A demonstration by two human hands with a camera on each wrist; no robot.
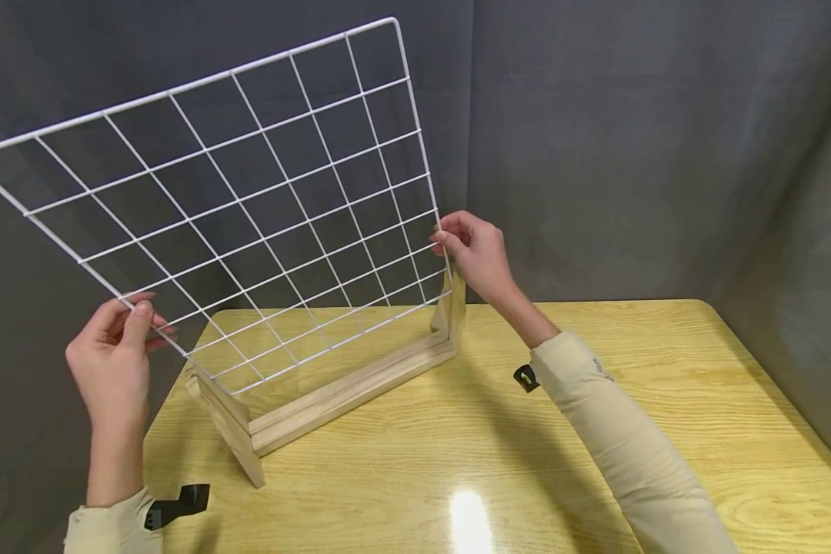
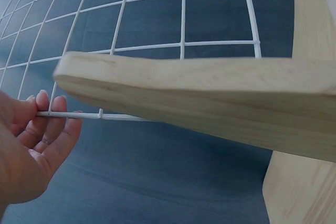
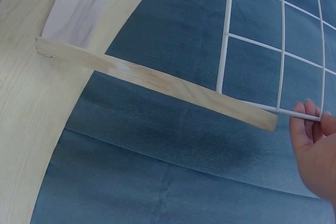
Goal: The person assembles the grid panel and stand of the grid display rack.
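A white wire grid panel is held tilted above a light wooden stand on the table, its lower edge at the stand's two end posts. My left hand pinches the panel's left edge, with fingers and thumb curled onto the wire. My right hand pinches the right edge near the lower corner, just above the right post. The grid and my right hand's fingertips show in the right wrist view behind a wooden bar.
The wooden table has its left edge by my left arm and its right edge at far right. A grey curtain hangs close behind. A small black clip sits at my left cuff and another black clip at my right.
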